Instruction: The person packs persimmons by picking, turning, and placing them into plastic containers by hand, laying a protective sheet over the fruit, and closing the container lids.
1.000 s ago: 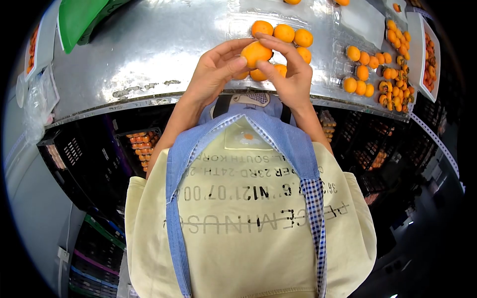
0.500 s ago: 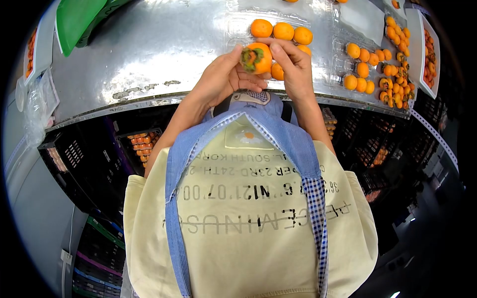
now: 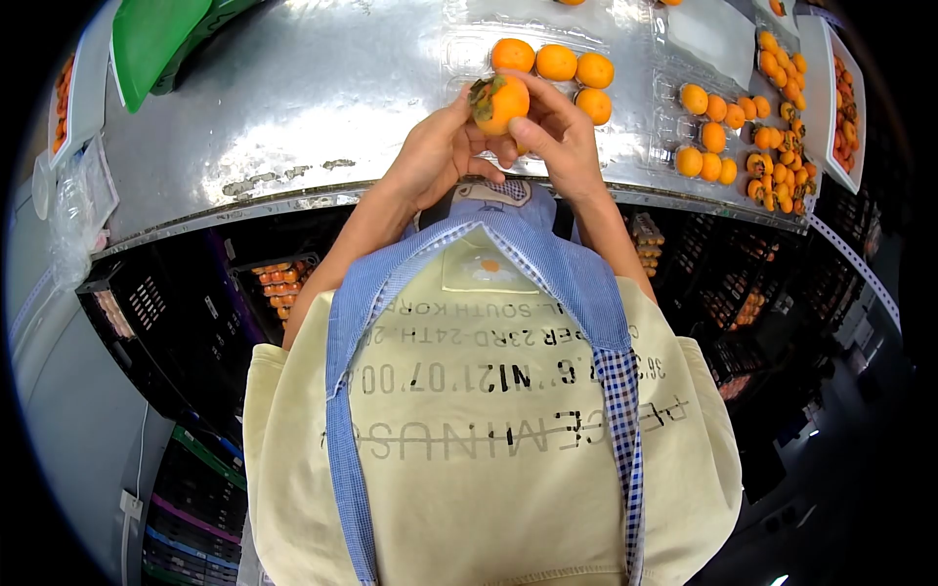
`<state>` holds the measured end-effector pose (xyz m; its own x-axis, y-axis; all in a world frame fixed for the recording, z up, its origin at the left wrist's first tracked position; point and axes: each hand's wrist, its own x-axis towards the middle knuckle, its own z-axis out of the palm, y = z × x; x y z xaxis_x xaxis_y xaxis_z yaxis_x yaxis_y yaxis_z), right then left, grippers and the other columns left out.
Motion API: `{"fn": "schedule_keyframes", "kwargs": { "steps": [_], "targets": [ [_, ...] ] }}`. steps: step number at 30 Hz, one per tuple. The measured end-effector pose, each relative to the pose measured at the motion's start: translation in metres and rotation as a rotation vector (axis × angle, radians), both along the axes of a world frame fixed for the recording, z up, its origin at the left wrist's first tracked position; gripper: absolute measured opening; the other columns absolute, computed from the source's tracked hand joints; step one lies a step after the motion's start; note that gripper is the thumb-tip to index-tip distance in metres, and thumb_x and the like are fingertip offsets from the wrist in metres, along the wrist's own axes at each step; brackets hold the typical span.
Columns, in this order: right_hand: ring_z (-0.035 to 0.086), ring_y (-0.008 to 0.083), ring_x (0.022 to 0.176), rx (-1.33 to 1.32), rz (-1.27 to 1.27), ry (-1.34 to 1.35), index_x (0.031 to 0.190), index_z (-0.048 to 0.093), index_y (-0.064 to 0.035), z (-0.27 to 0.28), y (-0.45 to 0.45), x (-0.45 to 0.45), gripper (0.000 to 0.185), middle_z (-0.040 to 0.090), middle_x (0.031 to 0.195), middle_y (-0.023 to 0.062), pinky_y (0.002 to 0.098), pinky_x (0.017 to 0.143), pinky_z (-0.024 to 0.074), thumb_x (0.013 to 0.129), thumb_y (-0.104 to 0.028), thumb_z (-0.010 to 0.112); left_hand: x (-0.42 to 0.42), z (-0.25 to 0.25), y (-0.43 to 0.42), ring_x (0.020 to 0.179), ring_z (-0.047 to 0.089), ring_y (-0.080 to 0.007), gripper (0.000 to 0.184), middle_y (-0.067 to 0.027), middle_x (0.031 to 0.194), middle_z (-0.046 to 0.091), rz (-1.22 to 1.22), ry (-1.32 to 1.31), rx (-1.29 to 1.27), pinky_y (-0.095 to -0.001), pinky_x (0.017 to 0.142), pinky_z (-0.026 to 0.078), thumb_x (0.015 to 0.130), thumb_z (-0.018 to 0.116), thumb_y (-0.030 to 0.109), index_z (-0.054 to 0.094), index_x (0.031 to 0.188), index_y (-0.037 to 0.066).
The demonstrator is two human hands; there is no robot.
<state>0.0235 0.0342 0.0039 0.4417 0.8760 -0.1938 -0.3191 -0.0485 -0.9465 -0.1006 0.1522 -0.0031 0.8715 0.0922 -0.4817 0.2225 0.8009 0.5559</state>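
An orange persimmon (image 3: 506,104) with a green-brown calyx facing up and left is held between both hands above the front of the metal table (image 3: 322,88). My left hand (image 3: 440,142) grips its left side, thumb near the calyx, the other fingers curled beneath. My right hand (image 3: 562,137) has its thumb and fingers round the right side. Just beyond the hands, a clear plastic tray (image 3: 469,54) bears several persimmons (image 3: 556,62), three of them in a row. Part of that tray is hidden by the hands.
More persimmons (image 3: 712,138) lie to the right, some in clear trays. A white crate (image 3: 819,68) of orange fruit stands at the far right. At the upper left are a green container (image 3: 147,44) and a plastic bag (image 3: 73,215). Black crates (image 3: 186,313) sit below the table edge.
The held persimmon has been turned; its calyx came into view and now points up and left. Both hands have shifted their fingers around it, and my right hand has moved slightly left.
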Motion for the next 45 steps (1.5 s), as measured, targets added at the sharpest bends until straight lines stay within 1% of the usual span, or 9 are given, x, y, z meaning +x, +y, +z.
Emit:
{"fn": "schedule_keyframes", "kwargs": {
  "steps": [8,11,14,15,19,22,26,32,45],
  "targets": [
    [0.058,0.0181,0.1,-0.033,-0.138,0.373,0.119,0.053,0.0068,-0.013,-0.001,0.001,0.046,0.06,0.111,0.0116,0.0314,0.09,0.0448,0.09,-0.029,0.058,0.003,0.002,-0.003,0.081,0.061,-0.0173,0.064,-0.0096,0.081,0.063,-0.101,0.046,0.077,-0.0313,0.066,0.051,0.098,0.023,0.051,0.056,0.11,-0.001],
    [0.059,0.0173,0.096,-0.009,-0.23,0.476,0.116,0.055,0.0057,-0.021,-0.004,0.006,0.043,0.061,0.109,0.0111,0.0308,0.088,0.0467,0.09,-0.028,0.059,0.002,0.003,-0.002,0.081,0.06,-0.0162,0.055,-0.0089,0.083,0.063,-0.095,0.065,0.103,-0.0303,0.067,0.051,0.098,0.031,0.045,0.058,0.11,-0.002],
    [0.061,0.0175,0.093,-0.052,-0.416,0.139,0.113,0.057,0.0042,-0.017,-0.009,0.029,0.038,0.061,0.109,0.0112,0.0301,0.086,0.0478,0.088,-0.023,0.063,-0.001,0.006,0.003,0.077,0.059,-0.0124,0.047,-0.005,0.08,0.061,0.024,0.132,0.211,-0.0256,0.065,0.05,0.098,0.036,0.041,0.056,0.11,-0.001],
    [0.061,0.0183,0.091,-0.131,-0.451,-0.052,0.112,0.059,0.0016,-0.018,-0.014,0.039,0.038,0.061,0.105,0.0106,0.031,0.083,0.0494,0.082,-0.02,0.07,-0.005,0.0,0.006,0.077,0.059,-0.0117,0.039,-0.0043,0.081,0.061,0.08,0.111,0.219,-0.0258,0.065,0.05,0.097,0.043,0.034,0.056,0.11,0.0],
    [0.062,0.0228,0.087,-0.237,-0.249,-0.9,0.111,0.059,-0.0022,-0.022,-0.027,0.057,0.044,0.059,0.099,0.0129,0.0317,0.077,0.0507,0.074,-0.018,0.075,-0.012,-0.014,0.018,0.077,0.058,-0.0106,0.031,-0.0034,0.083,0.061,0.227,0.132,0.178,-0.0239,0.066,0.049,0.094,0.051,0.026,0.056,0.111,0.0],
    [0.06,0.0283,0.088,-0.316,-0.066,-1.162,0.11,0.058,-0.0029,-0.019,-0.026,0.05,0.045,0.059,0.101,0.0154,0.0339,0.077,0.05,0.071,-0.016,0.075,-0.013,-0.016,0.02,0.077,0.058,-0.0101,0.029,-0.0032,0.084,0.061,0.24,0.153,0.227,-0.0236,0.067,0.049,0.094,0.051,0.025,0.057,0.11,0.001],
    [0.057,0.0333,0.093,-0.315,0.05,-1.289,0.109,0.055,-0.0042,-0.027,-0.029,0.055,0.045,0.058,0.102,0.0153,0.0383,0.079,0.0487,0.069,-0.014,0.073,-0.014,-0.019,0.019,0.077,0.058,-0.01,0.027,-0.0027,0.084,0.061,0.231,0.15,0.232,-0.0234,0.067,0.049,0.094,0.051,0.023,0.057,0.11,0.002],
    [0.056,0.0312,0.097,-0.335,0.253,-1.33,0.107,0.056,-0.0065,-0.028,-0.031,0.061,0.041,0.056,0.104,0.0102,0.0382,0.08,0.0485,0.068,-0.011,0.07,-0.014,-0.021,0.018,0.077,0.059,-0.0101,0.026,-0.0025,0.086,0.061,0.232,0.163,0.241,-0.0237,0.068,0.049,0.093,0.052,0.021,0.058,0.111,0.003],
    [0.057,0.0261,0.094,-0.227,0.155,-1.443,0.098,0.06,-0.0072,-0.044,-0.035,0.065,0.031,0.063,0.102,0.0058,0.0364,0.081,0.0462,0.069,-0.011,0.069,-0.014,-0.025,0.017,0.077,0.059,-0.0101,0.025,-0.0029,0.087,0.062,0.234,0.172,0.244,-0.0237,0.068,0.049,0.093,0.053,0.019,0.058,0.111,0.003]
  ]
}}
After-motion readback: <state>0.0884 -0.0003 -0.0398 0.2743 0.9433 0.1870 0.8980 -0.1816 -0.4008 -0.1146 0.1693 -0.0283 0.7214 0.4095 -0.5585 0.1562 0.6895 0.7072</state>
